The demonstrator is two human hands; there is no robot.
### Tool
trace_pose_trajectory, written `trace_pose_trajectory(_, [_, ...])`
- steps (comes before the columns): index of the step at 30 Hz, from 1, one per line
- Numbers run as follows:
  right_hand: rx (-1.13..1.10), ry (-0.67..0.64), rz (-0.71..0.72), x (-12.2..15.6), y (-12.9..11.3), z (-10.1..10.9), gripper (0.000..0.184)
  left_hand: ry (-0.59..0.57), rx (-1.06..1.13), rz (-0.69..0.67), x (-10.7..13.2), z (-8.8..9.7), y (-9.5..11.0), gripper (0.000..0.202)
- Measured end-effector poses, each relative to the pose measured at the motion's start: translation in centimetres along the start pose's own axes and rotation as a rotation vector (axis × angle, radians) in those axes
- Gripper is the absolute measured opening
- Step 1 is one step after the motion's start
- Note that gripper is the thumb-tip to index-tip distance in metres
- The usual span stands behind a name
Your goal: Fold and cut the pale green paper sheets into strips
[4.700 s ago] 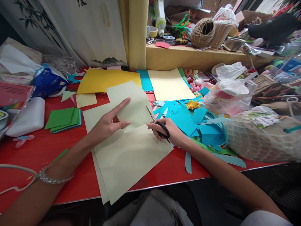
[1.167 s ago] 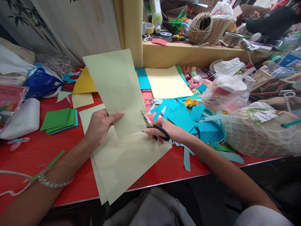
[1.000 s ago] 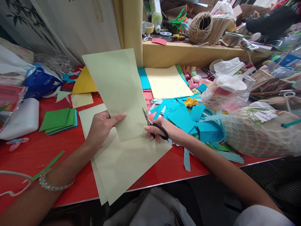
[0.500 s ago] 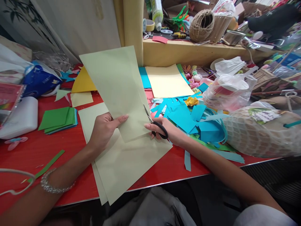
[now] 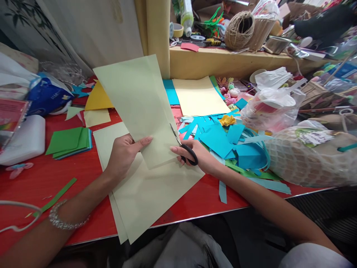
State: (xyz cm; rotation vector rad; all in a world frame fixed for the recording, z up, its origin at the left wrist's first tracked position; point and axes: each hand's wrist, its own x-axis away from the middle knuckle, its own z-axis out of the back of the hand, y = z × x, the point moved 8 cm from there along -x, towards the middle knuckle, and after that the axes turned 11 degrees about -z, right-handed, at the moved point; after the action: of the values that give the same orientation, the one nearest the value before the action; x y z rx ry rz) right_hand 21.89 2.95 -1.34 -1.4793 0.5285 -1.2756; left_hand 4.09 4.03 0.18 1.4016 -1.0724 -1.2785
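Note:
A tall pale green sheet of paper (image 5: 136,100) is raised at a tilt above the table. My left hand (image 5: 124,152) pinches it low on its left side, thumb flat on the front and fingers behind. Black-handled scissors (image 5: 192,154) are in my right hand (image 5: 202,156), its fingers around the handles. Their blades point up and left against the sheet's right edge; how far the blades are apart is hard to see. Beneath both hands lie more pale green sheets (image 5: 158,197), overlapping on the red table (image 5: 178,212).
Blue paper scraps (image 5: 217,139) pile up right of the scissors. A net-wrapped bundle (image 5: 309,156) and a plastic bag (image 5: 275,96) stand farther right. Green paper squares (image 5: 67,140) are stacked at left. Behind, a cream sheet (image 5: 199,96) lies below a shelf holding a twine roll (image 5: 239,31).
The raised sheet's top has shifted slightly left. My right hand and the scissors have moved a few pixels left; my left hand keeps its hold.

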Motion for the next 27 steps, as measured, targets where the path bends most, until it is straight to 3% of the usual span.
trace_pose_trajectory(13, [0.056, 0.032, 0.105, -0.07, -0.23, 0.21, 0.038, -0.023, -0.008, 0.026, -0.04, 0.04, -0.22, 0.023])
trace_pose_trajectory(20, [-0.037, 0.023, 0.042, -0.18, 0.30, 0.17, 0.037, -0.024, -0.044, 0.080, -0.05, 0.08, -0.70, 0.024])
trace_pose_trajectory(27, [-0.034, 0.019, 0.074, -0.23, 0.31, 0.05, 0.034, -0.033, -0.044, 0.091, -0.01, 0.07, -0.72, 0.028])
